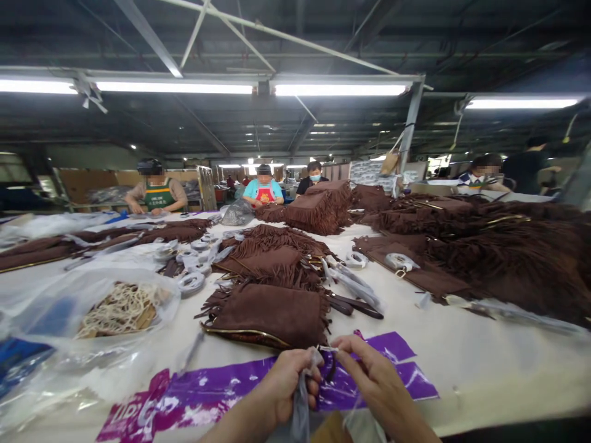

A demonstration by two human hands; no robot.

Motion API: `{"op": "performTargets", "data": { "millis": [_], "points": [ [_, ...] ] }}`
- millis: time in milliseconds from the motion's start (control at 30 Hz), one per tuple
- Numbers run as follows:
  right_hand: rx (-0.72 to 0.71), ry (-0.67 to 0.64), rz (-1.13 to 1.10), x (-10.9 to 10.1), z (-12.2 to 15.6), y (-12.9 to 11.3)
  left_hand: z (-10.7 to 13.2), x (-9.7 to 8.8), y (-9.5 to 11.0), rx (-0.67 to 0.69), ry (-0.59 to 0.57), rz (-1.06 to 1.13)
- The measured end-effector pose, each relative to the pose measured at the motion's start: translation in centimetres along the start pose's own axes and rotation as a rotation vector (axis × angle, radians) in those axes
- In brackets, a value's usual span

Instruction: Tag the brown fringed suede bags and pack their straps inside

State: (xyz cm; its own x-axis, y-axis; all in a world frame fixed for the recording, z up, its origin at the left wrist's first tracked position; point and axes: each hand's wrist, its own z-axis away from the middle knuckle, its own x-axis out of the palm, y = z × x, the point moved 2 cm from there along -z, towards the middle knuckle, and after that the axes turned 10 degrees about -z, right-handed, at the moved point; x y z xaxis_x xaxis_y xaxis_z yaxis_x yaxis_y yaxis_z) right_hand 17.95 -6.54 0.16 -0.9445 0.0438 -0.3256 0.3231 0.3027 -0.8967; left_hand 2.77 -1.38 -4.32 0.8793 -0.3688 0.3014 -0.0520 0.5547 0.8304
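My left hand is closed around a grey wrapped strip that hangs below the fist. A short white string stretches between the hands, its right end pinched by the thumb and finger of my right hand. Just beyond them lies a dark brown fringed bag with a gold zip along its near edge. Under the hands is purple printed plastic film. Part of a tan piece, perhaps a tag, shows at the bottom edge, mostly cut off.
At left, a clear plastic bag holds tan tags with white strings. Grey-wrapped rings lie beyond it. More fringed bags are heaped at right and down the white table. Several people work across the table and farther back.
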Motion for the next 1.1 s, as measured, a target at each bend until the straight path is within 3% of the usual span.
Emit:
{"op": "performTargets", "data": {
  "millis": [100,200,367,467,633,1100],
  "points": [
    [0.016,-0.002,-0.049,0.3,-0.5,0.2,0.7,-1.1,0.2,0.039,0.05,-0.094],
    [-0.102,-0.101,-0.064,2.7,0.3,0.8,1.0,-1.5,0.3,0.083,0.023,-0.126],
    [-0.261,-0.169,0.032,5.2,1.9,1.7,1.6,-1.2,1.1,-0.022,-0.035,-0.044],
    [-0.238,-0.072,0.019,4.3,1.7,1.7,1.9,-1.0,1.6,-0.053,0.002,-0.057],
    [-0.073,0.185,0.049,2.2,0.7,2.0,1.9,-1.3,1.6,-0.012,0.032,-0.178],
    [-0.096,0.135,0.088,2.5,0.1,3.0,1.9,-1.5,1.4,0.026,0.015,-0.192]
  ]
}}
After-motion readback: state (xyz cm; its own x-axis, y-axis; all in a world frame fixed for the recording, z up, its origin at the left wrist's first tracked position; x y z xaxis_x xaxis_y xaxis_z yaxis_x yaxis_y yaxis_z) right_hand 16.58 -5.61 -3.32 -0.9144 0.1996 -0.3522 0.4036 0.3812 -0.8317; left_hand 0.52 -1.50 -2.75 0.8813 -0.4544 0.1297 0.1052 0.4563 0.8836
